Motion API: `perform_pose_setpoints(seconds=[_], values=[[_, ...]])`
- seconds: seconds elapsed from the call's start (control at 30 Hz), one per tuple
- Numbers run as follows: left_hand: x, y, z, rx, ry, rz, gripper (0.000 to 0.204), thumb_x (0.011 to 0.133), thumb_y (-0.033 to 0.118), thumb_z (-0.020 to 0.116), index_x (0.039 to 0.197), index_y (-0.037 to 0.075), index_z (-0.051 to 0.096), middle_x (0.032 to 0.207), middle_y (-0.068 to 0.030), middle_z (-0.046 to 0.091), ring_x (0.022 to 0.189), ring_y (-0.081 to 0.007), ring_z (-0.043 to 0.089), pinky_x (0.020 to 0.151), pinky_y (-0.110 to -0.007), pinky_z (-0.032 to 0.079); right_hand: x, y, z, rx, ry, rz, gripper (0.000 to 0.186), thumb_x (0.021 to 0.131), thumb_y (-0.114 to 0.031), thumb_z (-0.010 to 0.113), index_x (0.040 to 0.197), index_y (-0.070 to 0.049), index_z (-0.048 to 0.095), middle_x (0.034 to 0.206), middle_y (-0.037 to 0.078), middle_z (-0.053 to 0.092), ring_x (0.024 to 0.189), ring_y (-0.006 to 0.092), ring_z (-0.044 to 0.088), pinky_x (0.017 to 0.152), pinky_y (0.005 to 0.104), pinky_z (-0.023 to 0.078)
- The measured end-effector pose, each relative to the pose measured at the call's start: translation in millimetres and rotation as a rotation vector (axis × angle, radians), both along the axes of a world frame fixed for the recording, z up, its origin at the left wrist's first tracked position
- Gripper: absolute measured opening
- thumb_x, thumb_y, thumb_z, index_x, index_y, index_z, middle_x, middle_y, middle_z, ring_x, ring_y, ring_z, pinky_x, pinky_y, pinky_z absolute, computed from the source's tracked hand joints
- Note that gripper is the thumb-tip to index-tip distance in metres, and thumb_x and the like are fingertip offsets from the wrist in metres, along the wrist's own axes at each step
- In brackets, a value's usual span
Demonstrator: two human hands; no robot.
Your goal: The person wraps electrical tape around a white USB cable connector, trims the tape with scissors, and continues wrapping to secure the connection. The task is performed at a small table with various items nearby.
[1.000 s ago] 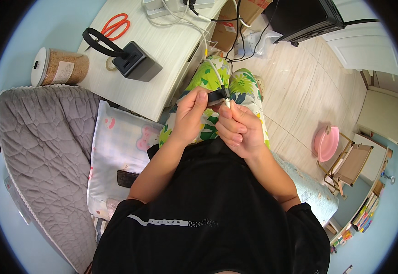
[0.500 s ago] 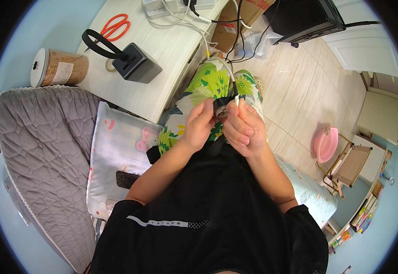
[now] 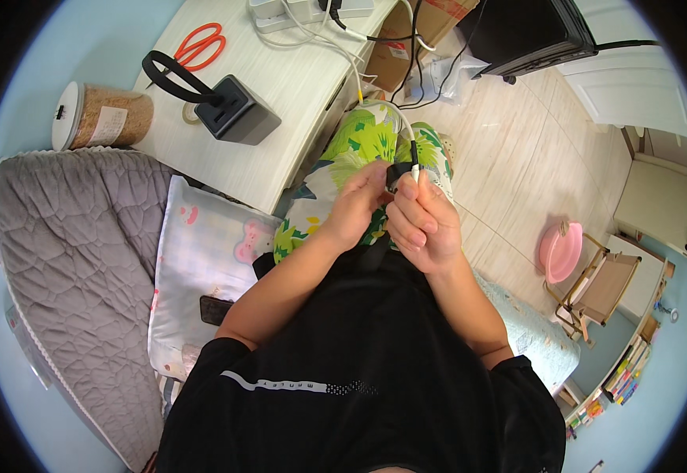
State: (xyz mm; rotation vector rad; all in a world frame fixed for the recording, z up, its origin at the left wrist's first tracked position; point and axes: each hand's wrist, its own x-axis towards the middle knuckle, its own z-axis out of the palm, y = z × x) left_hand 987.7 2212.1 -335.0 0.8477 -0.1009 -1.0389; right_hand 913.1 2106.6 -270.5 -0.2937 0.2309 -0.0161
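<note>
Over my lap, my left hand [image 3: 357, 206] and my right hand [image 3: 424, 223] are pressed together around a small black device [image 3: 397, 174]. The left fingers pinch the device from its left side. My right thumb and forefinger hold the white plug end of a white cable [image 3: 414, 167] against the device's right edge. That cable [image 3: 359, 71] runs up over my green flowered shorts [image 3: 351, 150] to a power strip on the white desk [image 3: 280, 87]. Whether the plug sits inside the device is hidden by my fingers.
On the desk stand a black box with a headband-like loop [image 3: 229, 110], orange scissors [image 3: 200, 47] and a jar with a white lid [image 3: 99, 117]. A grey quilt [image 3: 59, 244] and a pastel pillow [image 3: 194, 260] lie at my left. A pink basin [image 3: 560, 251] sits on the floor.
Both hands have drawn slightly closer to my body with the device. The black device is now mostly covered by my fingers, and the white plug is held against it.
</note>
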Motion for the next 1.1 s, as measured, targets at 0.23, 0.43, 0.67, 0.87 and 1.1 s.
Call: perform_pose_setpoints(seconds=[0.23,0.43,0.67,0.87,1.1], values=[[22.5,3.4,33.4,0.344,-0.841,0.381,0.020,0.088,0.005,0.062,0.107,0.003,0.055,0.099,-0.0066,0.060,0.089,-0.0129,0.057,0.074,-0.028,0.047,8.8,5.0,6.3,-0.277,0.093,-0.022,0.032,0.103,-0.032,0.041,0.089,-0.007,0.055,0.052,-0.006,0.037,0.043,0.0083,0.038,0.042,0.0210,0.031],[33.9,16.3,76.0,0.347,-0.869,0.322,0.008,0.086,0.006,0.064,0.089,-0.002,0.063,0.081,-0.0074,0.063,0.069,-0.0143,0.061,0.065,-0.026,0.048,18.7,13.3,1.5,-0.333,0.061,0.011,0.034,0.101,-0.034,0.045,0.089,-0.004,0.057,0.053,-0.003,0.039,0.043,0.0087,0.038,0.043,0.0209,0.032],[37.6,33.4,99.1,0.513,-0.917,0.242,0.014,0.084,0.009,0.069,0.089,-0.003,0.067,0.078,-0.0097,0.067,0.068,-0.0140,0.065,0.065,-0.026,0.051,23.2,34.9,-20.5,-0.537,0.122,0.013,0.039,0.099,-0.034,0.052,0.076,-0.003,0.058,0.053,0.000,0.049,0.045,0.0072,0.043,0.043,0.0206,0.033],[46.0,37.5,92.5,0.691,-0.896,0.189,0.015,0.085,0.008,0.071,0.090,-0.006,0.068,0.079,-0.0072,0.069,0.072,-0.0082,0.063,0.068,-0.022,0.050,29.4,43.7,-21.0,-0.897,0.140,-0.005,0.026,0.094,-0.024,0.062,0.081,-0.001,0.062,0.056,0.000,0.054,0.046,0.0045,0.045,0.044,0.0209,0.035],[56.9,49.4,89.7,0.580,-0.693,0.147,0.012,0.090,0.005,0.064,0.094,-0.006,0.064,0.080,-0.0089,0.068,0.073,-0.0103,0.063,0.067,-0.023,0.050,22.6,12.9,-23.3,-1.588,0.241,-0.264,0.043,0.068,-0.020,0.084,0.103,-0.008,0.062,0.086,0.005,0.056,0.060,0.0120,0.050,0.052,0.0235,0.042]])
